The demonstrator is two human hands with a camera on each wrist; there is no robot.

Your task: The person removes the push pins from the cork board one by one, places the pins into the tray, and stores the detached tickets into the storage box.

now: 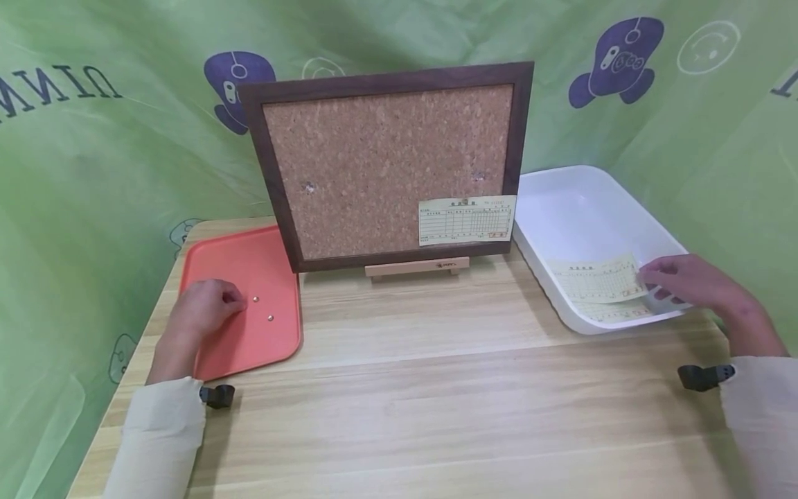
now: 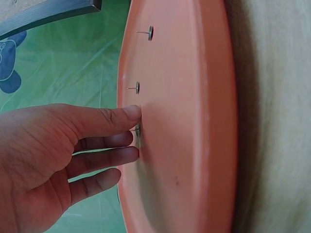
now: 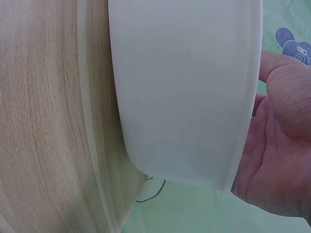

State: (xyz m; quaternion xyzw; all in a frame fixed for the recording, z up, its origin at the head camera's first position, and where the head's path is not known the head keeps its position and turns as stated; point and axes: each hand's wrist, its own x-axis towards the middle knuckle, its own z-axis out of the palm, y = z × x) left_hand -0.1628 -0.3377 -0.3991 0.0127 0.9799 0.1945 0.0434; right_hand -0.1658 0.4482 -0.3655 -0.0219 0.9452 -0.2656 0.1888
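My left hand (image 1: 208, 303) is low over the orange-red tray (image 1: 240, 253). In the left wrist view its thumb and fingertips come down around a thumbtack (image 2: 138, 130) that stands point up on the tray, the thumb and forefinger a little apart on either side. Two more thumbtacks, one nearer (image 2: 137, 88) and one farther (image 2: 150, 33), stand beyond the thumb. At the right, my right hand (image 1: 688, 278) pinches the edge of a printed paper slip (image 1: 598, 279) inside the white bin (image 1: 589, 211). That slip overlaps another slip (image 1: 614, 310); the right wrist view hides both behind the bin wall.
A framed corkboard (image 1: 386, 152) leans on a small wooden stand (image 1: 416, 267) at the back. One printed slip (image 1: 466, 220) is on its lower right corner, with a tack at its top edge. The wooden table (image 1: 424, 395) extends in front; a green printed sheet (image 1: 386, 34) hangs behind.
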